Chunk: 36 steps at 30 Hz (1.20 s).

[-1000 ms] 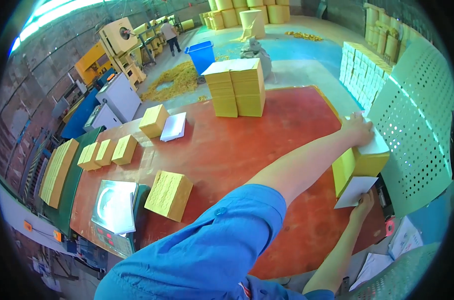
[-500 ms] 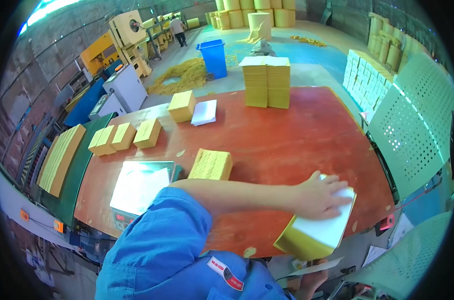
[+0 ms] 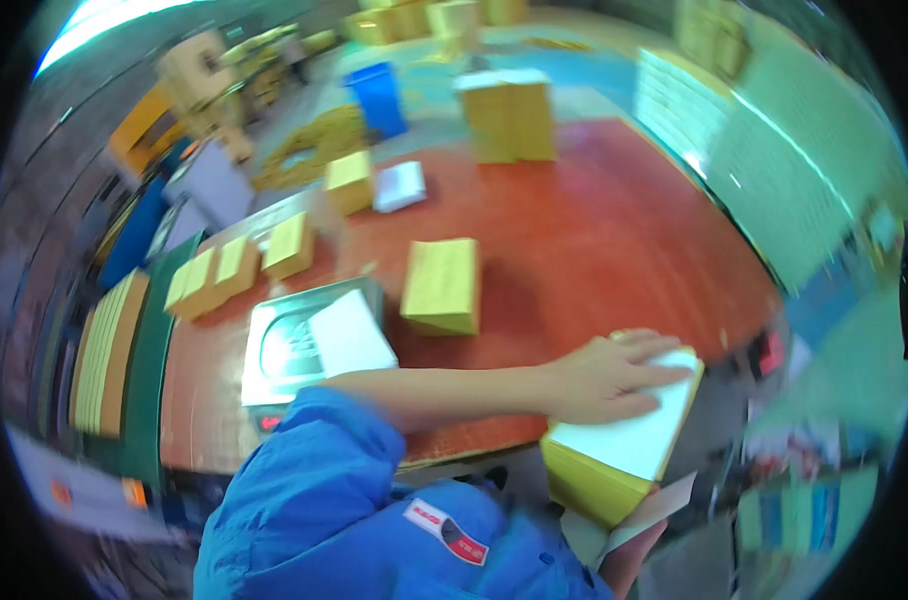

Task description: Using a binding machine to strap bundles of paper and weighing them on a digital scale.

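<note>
My left hand (image 3: 609, 380) lies flat, fingers stretched, on the white top sheet (image 3: 629, 435) of a yellow paper stack (image 3: 594, 480). The left forearm reaches across to the right in a blue sleeve. This stack is tilted and sits at the table's near right edge, its lower part beyond the edge. Below it, my right hand (image 3: 634, 548) is closed on a loose white sheet (image 3: 659, 510); its fingers are partly hidden. Whether it also touches the stack, I cannot tell. Another yellow stack (image 3: 442, 285) stands mid-table, left of my left hand.
On the red table (image 3: 614, 230) are a scale (image 3: 274, 345) with a white sheet (image 3: 352, 335) on it, several small yellow blocks (image 3: 289, 245), white papers (image 3: 400, 187) and a tall stack (image 3: 507, 120). A blue bin (image 3: 377, 100) stands behind. Pale green perforated panels (image 3: 794, 150) flank the right.
The view has shifted and blurred. The stack under my left hand now hangs further past the table edge. My right hand and its sheet show more clearly beneath it.
</note>
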Each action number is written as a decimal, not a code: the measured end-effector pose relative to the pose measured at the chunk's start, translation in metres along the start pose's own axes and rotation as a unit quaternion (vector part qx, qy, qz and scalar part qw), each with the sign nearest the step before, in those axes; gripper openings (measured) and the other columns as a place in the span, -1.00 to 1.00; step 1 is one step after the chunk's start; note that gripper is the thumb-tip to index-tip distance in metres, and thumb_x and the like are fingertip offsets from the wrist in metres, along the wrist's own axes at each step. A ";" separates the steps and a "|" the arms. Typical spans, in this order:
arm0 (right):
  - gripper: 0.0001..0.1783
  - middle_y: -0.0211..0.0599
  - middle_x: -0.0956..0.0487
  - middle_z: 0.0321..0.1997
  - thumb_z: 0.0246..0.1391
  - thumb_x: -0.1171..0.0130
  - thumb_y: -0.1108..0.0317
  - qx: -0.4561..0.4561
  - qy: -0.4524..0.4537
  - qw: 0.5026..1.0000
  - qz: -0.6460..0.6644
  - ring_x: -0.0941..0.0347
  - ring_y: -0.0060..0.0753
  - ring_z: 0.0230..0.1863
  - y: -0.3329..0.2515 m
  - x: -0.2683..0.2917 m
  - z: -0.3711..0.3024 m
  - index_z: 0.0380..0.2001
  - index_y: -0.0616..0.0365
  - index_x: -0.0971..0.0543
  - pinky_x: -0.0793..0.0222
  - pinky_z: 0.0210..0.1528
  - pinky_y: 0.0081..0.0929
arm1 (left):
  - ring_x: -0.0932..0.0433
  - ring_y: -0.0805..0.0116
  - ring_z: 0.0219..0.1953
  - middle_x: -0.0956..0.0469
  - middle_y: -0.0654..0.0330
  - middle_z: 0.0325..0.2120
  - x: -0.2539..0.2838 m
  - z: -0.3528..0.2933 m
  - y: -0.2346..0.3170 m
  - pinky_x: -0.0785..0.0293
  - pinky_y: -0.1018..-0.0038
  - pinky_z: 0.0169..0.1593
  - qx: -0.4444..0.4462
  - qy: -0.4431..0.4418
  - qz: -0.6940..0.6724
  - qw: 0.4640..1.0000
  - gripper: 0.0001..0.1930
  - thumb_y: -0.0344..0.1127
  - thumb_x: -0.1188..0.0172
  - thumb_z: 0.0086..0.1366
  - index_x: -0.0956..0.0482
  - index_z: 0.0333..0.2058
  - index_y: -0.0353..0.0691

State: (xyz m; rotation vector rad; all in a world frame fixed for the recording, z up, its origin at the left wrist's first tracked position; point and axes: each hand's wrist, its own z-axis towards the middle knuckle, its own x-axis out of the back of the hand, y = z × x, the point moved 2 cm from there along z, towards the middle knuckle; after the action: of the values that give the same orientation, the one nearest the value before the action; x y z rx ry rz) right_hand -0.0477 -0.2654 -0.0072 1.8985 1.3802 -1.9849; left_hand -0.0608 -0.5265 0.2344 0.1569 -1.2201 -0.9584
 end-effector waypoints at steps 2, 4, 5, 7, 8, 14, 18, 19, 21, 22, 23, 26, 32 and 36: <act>-0.61 -0.19 -0.51 -0.09 0.19 0.04 0.21 0.058 0.054 0.997 0.015 -0.43 -0.27 0.01 -0.038 -0.012 -0.016 -0.03 0.26 -0.43 -0.32 0.16 -0.30 | -0.12 -0.12 0.31 -0.14 -0.12 0.29 -0.019 -0.006 0.007 -0.04 0.08 0.33 -0.067 0.007 -0.040 0.997 -0.45 -0.19 -0.04 0.32 -0.32 0.26 -0.18; -0.60 -0.21 -0.51 -0.08 0.19 0.04 0.21 0.148 0.021 0.984 0.100 -0.43 -0.32 0.01 -0.051 0.024 -0.101 -0.02 0.29 -0.43 -0.32 0.15 -0.34 | -0.12 -0.15 0.32 -0.13 -0.15 0.30 -0.044 -0.012 0.018 -0.04 0.09 0.33 -0.060 0.003 -0.023 0.998 -0.43 -0.23 -0.08 0.24 -0.35 0.24 -0.19; -0.58 -0.24 -0.52 -0.11 0.13 -0.02 0.21 0.130 0.199 0.971 0.014 -0.45 -0.35 -0.05 -0.064 0.019 -0.123 -0.04 0.29 -0.45 -0.36 0.08 -0.36 | -0.07 -0.18 0.34 -0.08 -0.17 0.32 -0.065 -0.016 0.019 0.01 0.04 0.34 -0.079 0.010 -0.048 0.996 -0.41 -0.27 -0.06 0.21 -0.34 0.25 -0.21; -0.56 -0.26 -0.57 -0.21 -0.08 -0.11 0.34 0.125 0.172 0.974 -0.077 -0.48 -0.35 -0.18 -0.098 0.017 -0.162 -0.10 0.34 -0.51 -0.39 -0.06 -0.41 | -0.05 -0.32 0.33 -0.04 -0.31 0.31 -0.116 -0.013 0.034 0.03 -0.05 0.32 -0.130 0.025 -0.121 0.984 -0.40 -0.30 0.07 0.20 -0.29 0.25 -0.29; -0.56 -0.24 -0.58 -0.22 -0.14 -0.08 0.38 0.141 0.195 0.968 -0.067 -0.49 -0.34 -0.20 -0.109 0.025 -0.186 -0.13 0.35 -0.52 -0.39 -0.06 -0.42 | -0.03 -0.32 0.34 -0.02 -0.34 0.31 -0.141 -0.003 0.048 0.04 -0.05 0.32 -0.170 0.040 -0.163 0.971 -0.42 -0.26 0.13 0.27 -0.26 0.27 -0.26; -0.89 -0.31 -0.43 -0.44 -0.24 -0.03 0.36 0.199 0.385 0.894 -0.118 -0.34 -0.34 -0.32 -0.193 0.087 -0.358 -0.57 0.15 -0.47 -0.23 -0.23 -0.48 | 0.04 -0.37 0.36 0.08 -0.35 0.34 -0.345 0.059 0.132 0.13 -0.10 0.34 -0.244 0.000 -0.245 0.938 -0.41 -0.13 0.25 0.39 -0.08 0.35 -0.19; -0.91 -0.38 -0.41 -0.50 -0.23 0.01 0.37 0.201 0.433 0.868 -0.139 -0.31 -0.40 -0.39 -0.257 0.153 -0.448 -0.58 0.13 -0.45 -0.20 -0.31 -0.51 | 0.09 -0.37 0.37 0.10 -0.34 0.35 -0.478 0.093 0.189 0.16 -0.12 0.35 -0.238 -0.015 -0.240 0.941 -0.40 -0.14 0.25 0.38 -0.06 0.36 -0.19; -0.53 -0.24 -0.59 -0.19 -0.23 0.04 0.42 0.168 0.398 0.887 -0.160 -0.49 -0.37 -0.13 -0.269 0.189 -0.476 -0.16 0.32 -0.55 -0.35 0.02 -0.44 | 0.11 -0.35 0.38 0.10 -0.29 0.36 -0.511 0.098 0.197 0.18 -0.11 0.36 -0.216 -0.007 -0.246 0.945 -0.40 -0.14 0.26 0.38 -0.05 0.36 -0.19; -0.52 -0.21 -0.59 -0.17 -0.20 0.05 0.44 0.160 0.374 0.904 -0.132 -0.49 -0.34 -0.12 -0.296 0.232 -0.502 -0.13 0.36 -0.54 -0.35 0.04 -0.43 | 0.12 -0.33 0.39 0.10 -0.25 0.37 -0.553 0.096 0.202 0.20 -0.11 0.37 -0.183 -0.005 -0.233 0.955 -0.40 -0.14 0.27 0.39 -0.05 0.36 -0.19; -0.52 -0.21 -0.59 -0.17 -0.20 0.05 0.44 0.154 0.365 0.909 -0.128 -0.49 -0.34 -0.12 -0.306 0.251 -0.511 -0.13 0.36 -0.54 -0.35 0.04 -0.43 | 0.12 -0.30 0.40 0.09 -0.19 0.38 -0.572 0.102 0.203 0.22 -0.11 0.37 -0.182 -0.032 -0.170 0.968 -0.40 -0.13 0.27 0.39 -0.04 0.37 -0.19; -0.53 -0.17 -0.59 -0.14 -0.19 0.04 0.44 0.161 0.363 0.912 -0.104 -0.49 -0.32 -0.09 -0.311 0.268 -0.519 -0.13 0.37 -0.54 -0.35 0.07 -0.42 | 0.13 -0.26 0.41 0.09 -0.14 0.39 -0.591 0.102 0.202 0.24 -0.11 0.37 -0.177 -0.059 -0.107 0.977 -0.39 -0.12 0.27 0.39 -0.03 0.37 -0.19; -0.55 -0.07 -0.58 -0.08 -0.17 0.05 0.43 0.156 0.339 0.926 -0.048 -0.49 -0.25 -0.04 -0.322 0.292 -0.529 -0.15 0.38 -0.53 -0.34 0.11 -0.37 | 0.10 -0.17 0.42 0.06 -0.07 0.40 -0.605 0.103 0.188 0.21 0.00 0.39 -0.148 -0.079 -0.083 0.982 -0.41 -0.16 0.29 0.41 -0.02 0.38 -0.19; -0.80 -0.04 -0.57 -0.08 0.01 -0.02 0.29 0.144 0.325 0.926 0.124 -0.52 -0.17 -0.09 -0.309 0.333 -0.524 -0.39 0.19 -0.53 -0.40 0.01 -0.30 | -0.02 0.03 0.40 -0.03 -0.01 0.37 -0.567 0.110 0.219 0.05 0.22 0.38 0.016 -0.144 -0.237 0.961 -0.41 -0.14 0.24 0.44 -0.04 0.37 -0.23; -0.73 -0.05 -0.57 -0.12 0.00 0.01 0.39 0.120 0.330 0.929 0.113 -0.55 -0.19 -0.15 -0.289 0.371 -0.528 -0.25 0.30 -0.52 -0.49 -0.06 -0.33 | -0.05 0.18 0.39 -0.07 0.06 0.37 -0.560 0.107 0.228 0.01 0.34 0.38 0.199 -0.152 -0.388 0.887 -0.36 -0.03 0.19 0.45 -0.03 0.36 -0.29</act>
State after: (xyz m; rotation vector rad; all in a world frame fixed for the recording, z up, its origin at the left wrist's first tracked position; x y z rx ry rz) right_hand 0.0964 0.4234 -0.0715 2.8625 0.9550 -1.5181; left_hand -0.0404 0.0419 0.0023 0.9041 -1.6825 -1.4407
